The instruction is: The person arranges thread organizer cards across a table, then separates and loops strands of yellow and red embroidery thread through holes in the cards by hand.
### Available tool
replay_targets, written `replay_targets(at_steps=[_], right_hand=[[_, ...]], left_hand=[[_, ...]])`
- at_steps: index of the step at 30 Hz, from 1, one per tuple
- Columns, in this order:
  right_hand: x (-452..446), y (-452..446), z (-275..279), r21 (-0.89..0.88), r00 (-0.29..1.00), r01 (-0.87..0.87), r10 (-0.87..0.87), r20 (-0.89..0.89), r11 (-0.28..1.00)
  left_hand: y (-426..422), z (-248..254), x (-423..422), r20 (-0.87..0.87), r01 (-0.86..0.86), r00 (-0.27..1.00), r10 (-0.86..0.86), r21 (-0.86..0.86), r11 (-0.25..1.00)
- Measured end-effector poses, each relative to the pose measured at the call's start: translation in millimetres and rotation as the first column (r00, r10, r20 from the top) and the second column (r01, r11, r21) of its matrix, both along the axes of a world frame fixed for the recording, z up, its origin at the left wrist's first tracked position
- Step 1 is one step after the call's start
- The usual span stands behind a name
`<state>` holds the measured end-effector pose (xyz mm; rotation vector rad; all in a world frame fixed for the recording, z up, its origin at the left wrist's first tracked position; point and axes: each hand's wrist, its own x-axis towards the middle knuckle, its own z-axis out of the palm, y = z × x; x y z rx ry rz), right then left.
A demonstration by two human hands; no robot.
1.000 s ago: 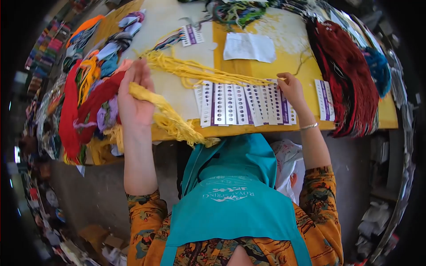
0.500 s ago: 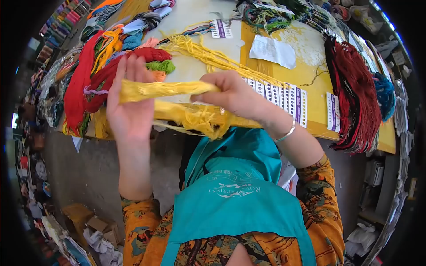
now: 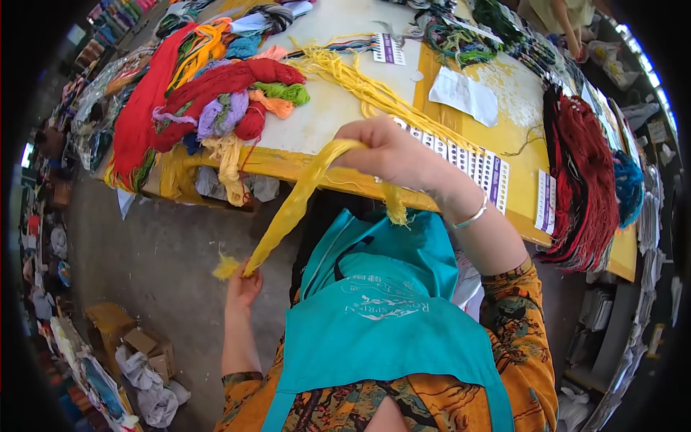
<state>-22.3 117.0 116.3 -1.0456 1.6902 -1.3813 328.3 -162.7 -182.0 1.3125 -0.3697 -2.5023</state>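
A long hank of glossy yellow thread (image 3: 291, 209) slants between my hands, drawn fairly straight. High over the table edge, my right hand (image 3: 381, 151) is closed around its upper part, and a short tail of the hank hangs below that hand. Low in front of the table, my left hand (image 3: 245, 288) pinches the other end, where a frayed tuft sticks out. More yellow thread (image 3: 353, 79) lies loose across the table behind my right hand, running to the punched white thread cards (image 3: 461, 155).
On the table's left is a heap of coloured skeins, including a red skein (image 3: 147, 108). Dark red threads (image 3: 586, 180) hang over the right edge beside another card (image 3: 545, 201). A paper sheet (image 3: 464, 95) lies farther back. Cardboard boxes (image 3: 151, 345) stand on the floor. Another person's arm (image 3: 565, 29) shows top right.
My left hand has moved down from an open, raised palm to below the table edge, pulling the yellow hank out long. The right hand stays nearly in place, still gripping it.
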Motion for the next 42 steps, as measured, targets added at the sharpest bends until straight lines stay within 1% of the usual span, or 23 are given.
replay_targets(at_steps=[2, 4, 6, 8, 10, 12, 14, 16, 17, 19, 20, 22, 23, 24, 25, 27, 29, 31, 33, 34, 37, 39, 42], right_hand=[[9.6, -13.0, -7.5, 0.043, 0.998, -0.031, 0.033, -0.055, 0.999], [16.7, -22.7, -17.5, 0.043, 0.993, -0.063, 0.067, -0.1, 0.997], [23.0, -31.0, -30.2, 0.034, 0.963, -0.068, 0.075, -0.26, 0.997], [34.6, -39.5, -37.9, 0.066, 0.905, -0.097, 0.116, -0.409, 0.993], [48.0, -52.2, -43.4, 0.204, 0.809, -0.21, 0.287, -0.513, 0.956], [60.3, -64.5, -47.8, 0.247, 0.79, -0.236, 0.334, -0.514, 0.94], [64.5, -72.1, -49.8, 0.205, 0.786, -0.242, 0.316, -0.531, 0.948], [55.2, -71.9, -46.1, 0.181, 0.819, -0.23, 0.291, -0.494, 0.956], [48.1, -69.9, -44.9, 0.159, 0.852, -0.213, 0.263, -0.453, 0.964], [33.1, -63.8, -63.6, 0.006, 0.91, -0.155, 0.145, -0.389, 0.988], [27.3, -59.1, -70.2, -0.037, 0.948, -0.118, 0.102, -0.301, 0.992], [19.8, -50.6, -81.4, -0.062, 0.968, -0.155, 0.139, -0.208, 0.986], [18.1, -44.6, -84.5, -0.007, 0.982, -0.136, 0.134, -0.131, 0.991], [17.3, -40.8, -85.6, 0.05, 0.99, -0.124, 0.127, -0.055, 0.991], [17.0, -39.1, -87.8, 0.078, 0.992, -0.114, 0.118, -0.054, 0.99], [23.4, -41.0, -80.5, 0.068, 0.989, -0.092, 0.083, 0.122, 0.993], [28.5, -47.6, -80.6, -0.005, 0.95, -0.091, 0.088, 0.3, 0.996], [36.5, -59.5, -87.0, -0.101, 0.898, -0.172, 0.199, 0.392, 0.98], [43.4, -66.2, -92.4, -0.087, 0.897, -0.158, 0.18, 0.404, 0.984], [41.8, -68.5, -99.5, -0.071, 0.878, -0.249, 0.255, 0.406, 0.966], [41.8, -68.1, -97.2, -0.021, 0.864, -0.3, 0.281, 0.418, 0.954], [39.1, -65.2, -90.0, 0.02, 0.853, -0.345, 0.304, 0.425, 0.938], [39.8, -60.2, -87.2, 0.032, 0.899, -0.268, 0.238, 0.368, 0.963]], left_hand=[[-6.7, -11.6, 29.2, 0.275, 0.159, 0.947, -0.164, 0.04, 0.986], [-16.3, -9.9, 46.6, 0.329, 0.287, 0.91, -0.252, -0.063, 0.956], [-24.6, 10.6, 46.3, 0.763, 0.555, 0.599, -0.243, -0.176, 0.813], [-40.8, 17.9, 26.0, 0.855, 0.84, 0.502, -0.135, -0.444, 0.313], [15.6, 115.1, -44.5, 0.443, 0.49, 0.87, -0.218, -0.829, 0.269], [55.0, 172.9, -96.1, 0.087, 0.248, 0.861, -0.501, -0.932, 0.264], [79.9, 195.0, -126.9, 0.076, 0.217, 0.793, -0.604, -0.962, 0.163], [67.2, 200.5, -142.5, 0.212, 0.645, 0.421, -0.882, -0.753, 0.127], [67.5, 205.6, -150.4, 0.325, 0.706, 0.307, -0.895, -0.708, -0.015], [56.6, 204.0, -159.6, 0.185, 0.776, 0.05, -0.981, -0.626, -0.078], [58.3, 202.9, -160.9, 0.183, 0.779, 0.047, -0.982, -0.622, -0.079], [65.6, 199.8, -160.9, -0.422, 0.417, 0.306, -0.853, -0.746, 0.519], [54.1, 197.8, -170.4, -0.431, 0.252, 0.343, -0.835, -0.814, 0.523], [54.1, 192.6, -174.9, -0.727, 0.184, 0.399, -0.558, -0.533, 0.826], [53.9, 205.7, -180.1, -0.853, 0.134, 0.487, -0.189, -0.141, 0.981], [52.9, 221.6, -200.4, -0.595, -0.137, 0.709, -0.379, -0.644, 0.753], [44.1, 210.5, -202.7, -0.208, -0.094, 0.768, -0.606, -0.972, 0.213], [59.6, 226.3, -205.8, 0.253, 0.008, 0.865, -0.432, -0.87, -0.493], [64.5, 232.5, -204.9, 0.477, 0.087, 0.839, -0.263, -0.594, -0.8], [61.3, 232.2, -201.4, 0.509, 0.1, 0.829, -0.232, -0.542, -0.834], [44.4, 222.8, -192.0, 0.594, 0.191, 0.794, -0.13, -0.446, -0.874], [44.3, 212.3, -182.3, 0.5, 0.457, 0.695, -0.517, -0.862, -0.22], [11.8, 155.6, -162.3, 0.194, 0.556, 0.301, -0.934, -0.831, 0.007]])
